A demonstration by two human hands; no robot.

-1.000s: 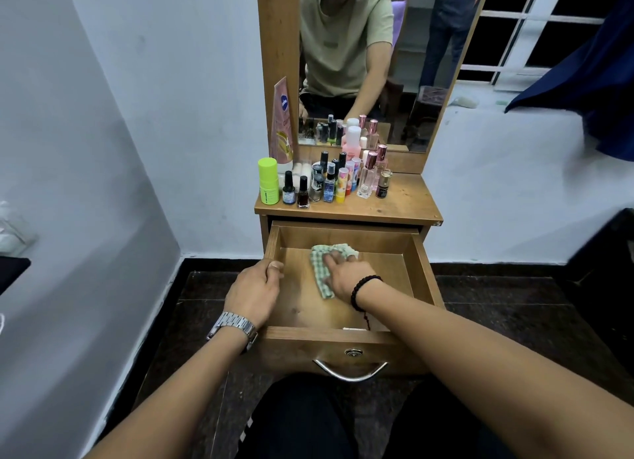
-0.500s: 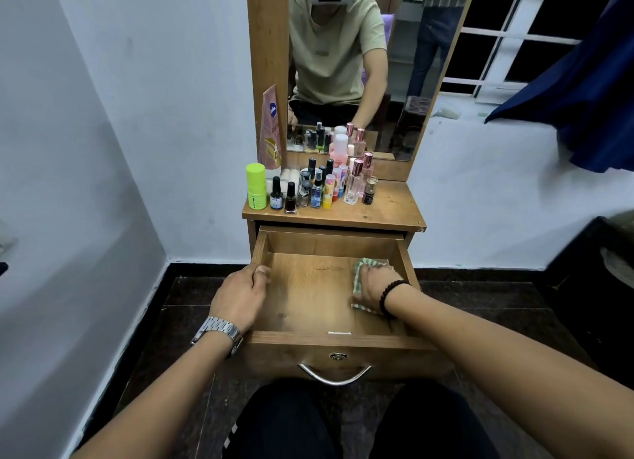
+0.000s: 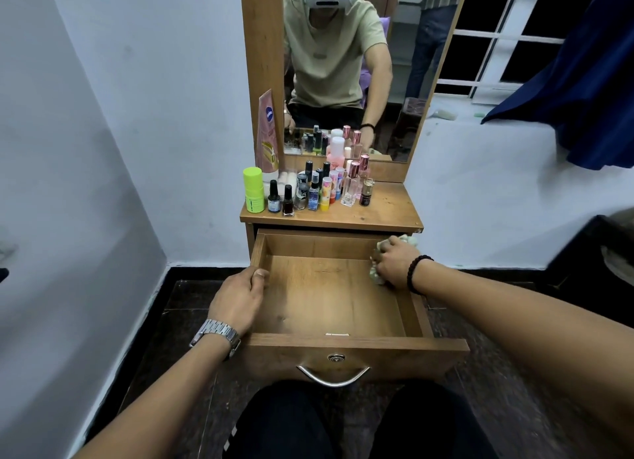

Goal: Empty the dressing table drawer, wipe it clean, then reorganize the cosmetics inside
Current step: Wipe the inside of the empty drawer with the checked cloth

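Observation:
The wooden drawer (image 3: 326, 293) stands pulled out, its floor bare except for a small white strip at the front. My left hand (image 3: 238, 299) grips the drawer's left wall. My right hand (image 3: 394, 261) holds a bunched green checked cloth (image 3: 377, 275) against the right wall near the back corner. The cosmetics (image 3: 308, 189), several small bottles and tubes, stand crowded on the left of the dressing table top (image 3: 387, 211).
A tall mirror (image 3: 343, 63) rises behind the bottles and reflects a seated person. White walls close in on the left and behind. A dark blue cloth (image 3: 583, 91) hangs at the upper right. My knees sit below the drawer handle (image 3: 333, 376).
My right hand has swept the cloth from the drawer's back middle across to the right wall and bunched it up. The left hand has stayed on the left wall.

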